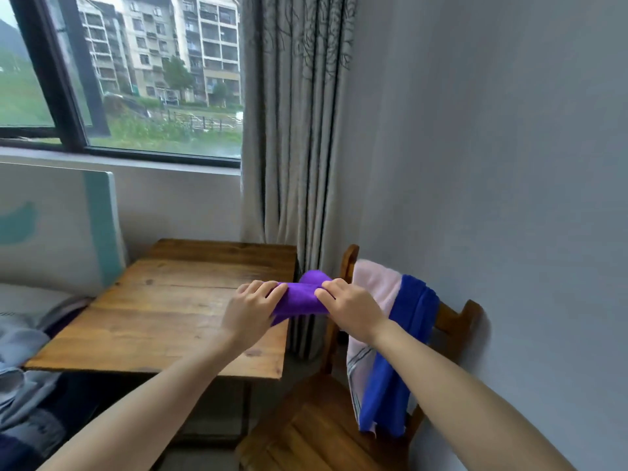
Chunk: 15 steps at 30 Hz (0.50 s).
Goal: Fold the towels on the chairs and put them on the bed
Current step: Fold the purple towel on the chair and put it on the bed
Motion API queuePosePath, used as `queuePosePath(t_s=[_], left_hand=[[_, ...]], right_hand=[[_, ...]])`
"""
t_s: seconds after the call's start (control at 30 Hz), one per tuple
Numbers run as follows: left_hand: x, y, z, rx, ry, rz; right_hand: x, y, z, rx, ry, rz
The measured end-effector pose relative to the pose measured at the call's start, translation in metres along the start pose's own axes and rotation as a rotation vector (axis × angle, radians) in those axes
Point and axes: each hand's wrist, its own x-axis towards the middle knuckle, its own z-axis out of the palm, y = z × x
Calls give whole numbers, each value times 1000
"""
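At frame centre, a purple towel [300,299] is gripped between the left hand [253,309] and right hand [351,305], fingers curled.

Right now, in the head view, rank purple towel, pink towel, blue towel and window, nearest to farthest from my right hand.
1. purple towel, in the right hand.
2. pink towel, just beyond.
3. blue towel, farther right.
4. window, far upper left.

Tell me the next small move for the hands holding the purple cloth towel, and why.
Probably carry the purple cloth towel left to the bed: the left hand and right hand grip it as a compact folded bundle, while the pink towel and blue towel hang unfolded on the wooden chair.
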Motion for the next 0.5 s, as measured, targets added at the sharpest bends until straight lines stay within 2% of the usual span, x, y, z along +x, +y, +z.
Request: queuePosePath(t_s=[0.17, 0.3, 0.5], left_hand=[[-24, -5, -16, 99, -7, -81], [-60, 9, -48, 218, -32, -287], [-146, 52, -105, 398, -108, -532]], right_hand=[[19, -3, 16, 71, 32, -135], [43, -22, 19, 187, 98, -288], [58, -98, 13, 403, 123, -538]])
